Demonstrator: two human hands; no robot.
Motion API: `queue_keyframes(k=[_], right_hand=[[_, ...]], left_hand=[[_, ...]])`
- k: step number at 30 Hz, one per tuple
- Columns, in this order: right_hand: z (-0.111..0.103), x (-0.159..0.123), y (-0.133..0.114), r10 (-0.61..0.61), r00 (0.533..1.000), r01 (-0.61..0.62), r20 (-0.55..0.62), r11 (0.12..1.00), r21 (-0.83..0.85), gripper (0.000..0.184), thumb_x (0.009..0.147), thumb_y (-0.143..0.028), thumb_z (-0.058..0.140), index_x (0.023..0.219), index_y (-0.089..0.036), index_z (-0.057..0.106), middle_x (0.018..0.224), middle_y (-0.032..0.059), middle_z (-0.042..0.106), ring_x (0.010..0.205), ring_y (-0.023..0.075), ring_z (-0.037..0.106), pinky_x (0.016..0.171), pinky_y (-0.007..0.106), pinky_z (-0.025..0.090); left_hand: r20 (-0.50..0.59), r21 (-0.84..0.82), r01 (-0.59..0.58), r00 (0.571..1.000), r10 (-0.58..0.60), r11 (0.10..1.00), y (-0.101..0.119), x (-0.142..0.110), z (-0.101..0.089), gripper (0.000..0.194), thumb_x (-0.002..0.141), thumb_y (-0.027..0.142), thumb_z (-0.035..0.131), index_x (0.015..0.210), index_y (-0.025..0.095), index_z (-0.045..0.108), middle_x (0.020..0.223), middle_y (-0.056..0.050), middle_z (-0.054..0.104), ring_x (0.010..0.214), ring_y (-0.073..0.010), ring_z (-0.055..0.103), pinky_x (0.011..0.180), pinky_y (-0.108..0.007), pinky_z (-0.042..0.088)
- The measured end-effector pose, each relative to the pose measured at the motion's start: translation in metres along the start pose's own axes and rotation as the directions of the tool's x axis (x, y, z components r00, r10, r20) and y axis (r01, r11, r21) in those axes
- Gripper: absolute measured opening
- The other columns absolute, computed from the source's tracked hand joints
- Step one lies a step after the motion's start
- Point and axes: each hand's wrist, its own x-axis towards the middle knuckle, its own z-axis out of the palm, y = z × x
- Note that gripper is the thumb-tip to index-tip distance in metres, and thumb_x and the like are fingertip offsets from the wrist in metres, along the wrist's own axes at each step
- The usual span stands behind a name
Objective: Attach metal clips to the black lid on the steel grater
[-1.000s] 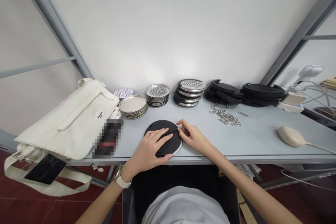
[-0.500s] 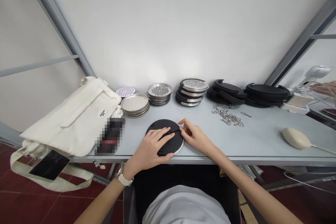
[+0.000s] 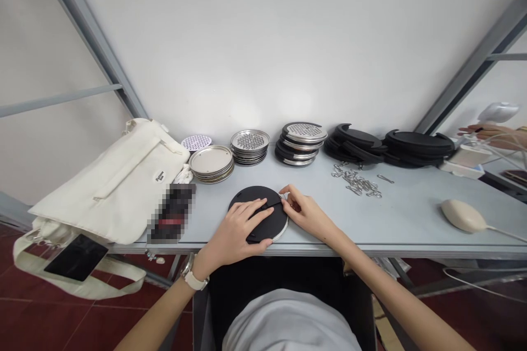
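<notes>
A round black disc (image 3: 251, 194) with a silvery rim showing at its right lies flat near the table's front edge. My left hand (image 3: 242, 227) rests on top of it, fingers spread and pressing, thumb along the near edge. At the disc's right edge my right hand (image 3: 302, 209) pinches with thumb and forefinger. A small silvery bit shows by those fingertips; what they hold is too small to make out. Between the hands a dark strip (image 3: 272, 204) crosses the disc's upper right.
Along the wall stand stacks of plain metal discs (image 3: 211, 160), perforated grater discs (image 3: 250, 141), black-and-metal discs (image 3: 305, 131) and black rings (image 3: 420, 143). Loose wire clips (image 3: 357, 181) lie in front. A white bag (image 3: 119, 186) sits left, a beige mouse-shaped device (image 3: 463, 215) right. Another person's hand (image 3: 489, 132) is far right.
My hands and the disc keep almost the same pose. At the far right, the other person's hand has reached further left into view.
</notes>
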Motion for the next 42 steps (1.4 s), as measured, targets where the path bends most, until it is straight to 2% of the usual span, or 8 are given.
queue_keyframes(k=[13,23,42], right_hand=[[0.0005,-0.0002,0.0002,0.006,1.0,-0.006,-0.004,1.0,-0.001,0.014,0.091,-0.031,0.04,0.101,-0.023,0.045,0.057,-0.0087,0.038,0.051,0.0121,0.042,0.054,0.024,0.034],[-0.0008,-0.0001,-0.0008,0.014,1.0,-0.014,0.018,1.0,-0.005,0.014,0.091,-0.03,0.039,0.102,-0.023,0.044,0.057,-0.009,0.037,0.051,0.012,0.04,0.054,0.024,0.033],[-0.0004,-0.0014,-0.001,0.008,1.0,-0.008,0.016,1.0,-0.01,0.013,0.092,-0.028,0.039,0.103,-0.023,0.043,0.057,-0.0096,0.036,0.051,0.0111,0.039,0.054,0.023,0.032]], left_hand=[[0.0,0.001,0.004,1.0,-0.004,1.0,0.0005,0.0004,-0.0003,0.058,0.084,0.038,0.057,0.139,0.026,0.041,0.145,-0.008,0.039,0.128,-0.0279,0.04,0.104,-0.044,0.034],[0.023,-0.002,-0.007,1.0,0.007,1.0,0.0023,0.0006,-0.0027,0.081,0.068,0.047,0.07,0.14,0.024,0.039,0.147,-0.009,0.035,0.13,-0.0306,0.036,0.105,-0.045,0.031],[0.012,0.033,-0.018,1.0,0.017,0.999,-0.0021,-0.0001,0.0023,0.077,0.074,0.052,0.067,0.14,0.024,0.04,0.146,-0.009,0.036,0.129,-0.0294,0.038,0.104,-0.043,0.033]])
